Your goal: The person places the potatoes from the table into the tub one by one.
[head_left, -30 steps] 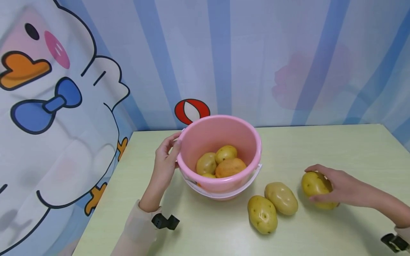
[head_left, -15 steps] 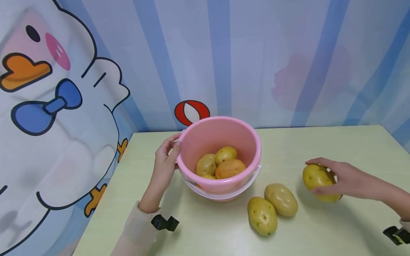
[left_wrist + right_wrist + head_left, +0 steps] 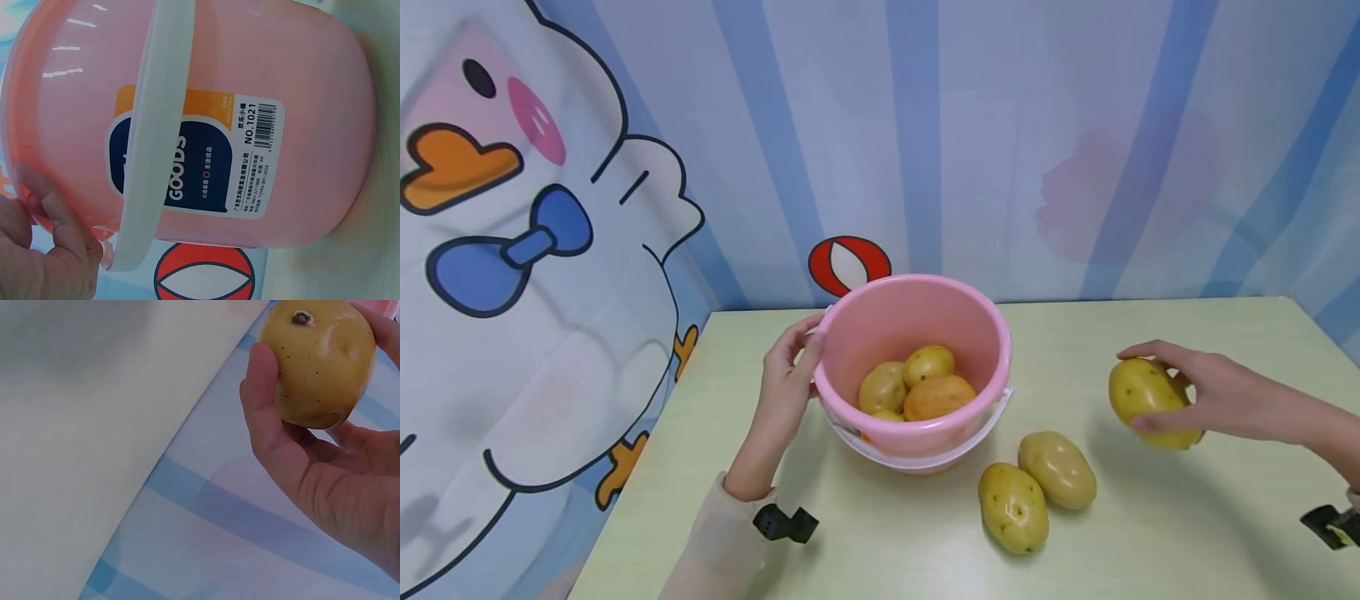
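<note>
My left hand [image 3: 784, 375] grips the rim of the pink bucket [image 3: 910, 312] at its left side. Inside lie several potatoes, among them a yellow potato [image 3: 929, 363], and an orange oval piece [image 3: 940, 397] whose kind I cannot tell. In the left wrist view, fingers curl over the rim beside the pale handle [image 3: 159, 125]. To the right, my right hand [image 3: 1225, 396] holds a large yellow potato [image 3: 1142, 392] above the table, thumb on the near side and fingers over the top. Between bucket and right hand, a speckled potato [image 3: 1013, 508] and a paler potato [image 3: 1057, 469] lie touching.
The pale table [image 3: 1187, 533] ends at the back against a blue striped curtain [image 3: 985, 150]. A printed white duck [image 3: 550, 333] covers the left side. The bucket's handle hangs down at its front, and a label [image 3: 250, 156] is on its wall.
My right hand has lifted the large yellow potato from the table and raised it steadily. My left hand stays on the bucket rim, and the other potatoes have not moved.
</note>
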{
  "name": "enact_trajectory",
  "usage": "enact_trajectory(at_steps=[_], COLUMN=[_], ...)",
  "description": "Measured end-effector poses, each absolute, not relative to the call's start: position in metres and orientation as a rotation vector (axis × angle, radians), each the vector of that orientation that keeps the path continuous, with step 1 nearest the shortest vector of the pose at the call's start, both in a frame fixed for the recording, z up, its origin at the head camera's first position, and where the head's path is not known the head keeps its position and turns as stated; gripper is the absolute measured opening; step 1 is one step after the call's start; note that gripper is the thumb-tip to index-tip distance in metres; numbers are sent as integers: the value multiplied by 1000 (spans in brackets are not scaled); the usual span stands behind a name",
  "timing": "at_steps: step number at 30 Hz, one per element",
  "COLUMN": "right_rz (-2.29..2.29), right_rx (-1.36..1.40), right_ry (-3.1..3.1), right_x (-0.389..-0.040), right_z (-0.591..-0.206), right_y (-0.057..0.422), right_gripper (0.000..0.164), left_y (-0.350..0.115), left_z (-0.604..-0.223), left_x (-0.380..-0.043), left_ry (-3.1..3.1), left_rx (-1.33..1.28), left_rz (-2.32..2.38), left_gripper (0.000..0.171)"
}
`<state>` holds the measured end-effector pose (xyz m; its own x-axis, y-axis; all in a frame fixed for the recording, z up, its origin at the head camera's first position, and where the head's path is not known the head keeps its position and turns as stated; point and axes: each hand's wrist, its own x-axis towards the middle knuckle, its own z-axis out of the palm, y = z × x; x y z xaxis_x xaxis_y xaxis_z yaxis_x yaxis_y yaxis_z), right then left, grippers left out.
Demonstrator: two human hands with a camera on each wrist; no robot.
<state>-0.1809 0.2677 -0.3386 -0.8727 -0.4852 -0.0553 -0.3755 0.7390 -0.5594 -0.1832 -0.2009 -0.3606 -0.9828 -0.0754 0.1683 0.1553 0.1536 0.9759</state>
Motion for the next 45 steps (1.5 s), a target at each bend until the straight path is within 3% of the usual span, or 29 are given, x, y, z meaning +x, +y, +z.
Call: enact_trajectory(at_steps=[24,45], right_rz=[-805,-925], right_rx=[-702,-900], right_ry=[2758,2652], right_x=[-197,-205], right_z=[-289,-246], right_y=[241,198], right_gripper=[75,71], left_y=[-200,-201], left_z=[-361,-361], left_x=[-184,-184], left_ry=[-2227,-2240], left_rx=[-92,-85], left_rz=[-1938,-1925], left_gripper=[43,44])
